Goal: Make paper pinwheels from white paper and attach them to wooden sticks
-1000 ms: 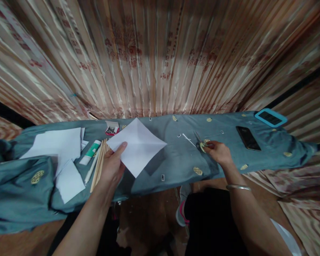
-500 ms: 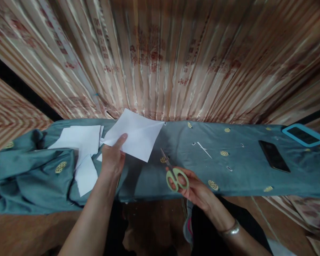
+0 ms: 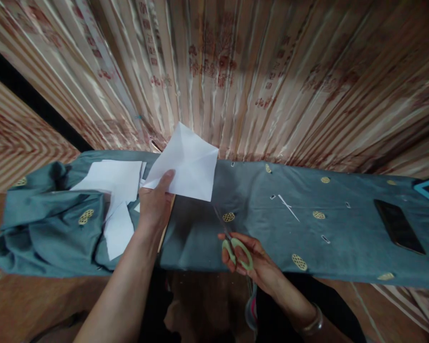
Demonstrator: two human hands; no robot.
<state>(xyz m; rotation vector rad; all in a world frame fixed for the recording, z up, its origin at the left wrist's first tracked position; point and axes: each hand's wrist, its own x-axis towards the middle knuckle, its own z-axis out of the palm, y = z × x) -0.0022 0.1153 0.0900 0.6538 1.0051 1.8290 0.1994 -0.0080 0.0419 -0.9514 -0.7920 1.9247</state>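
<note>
Nearest me, the right hand [image 3: 255, 261] grips the green-handled scissors [image 3: 236, 240]. Their long axis runs away and leftward, with the blades pointing at the folded white paper [image 3: 188, 164]. The left hand [image 3: 155, 205] pinches that paper's corner, holding it above the blue-clothed worktop [image 3: 343, 233].

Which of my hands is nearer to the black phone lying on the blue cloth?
Right. The right hand, holding green scissors, is nearer the black phone far to its right; the left hand holds white paper further left.
</note>
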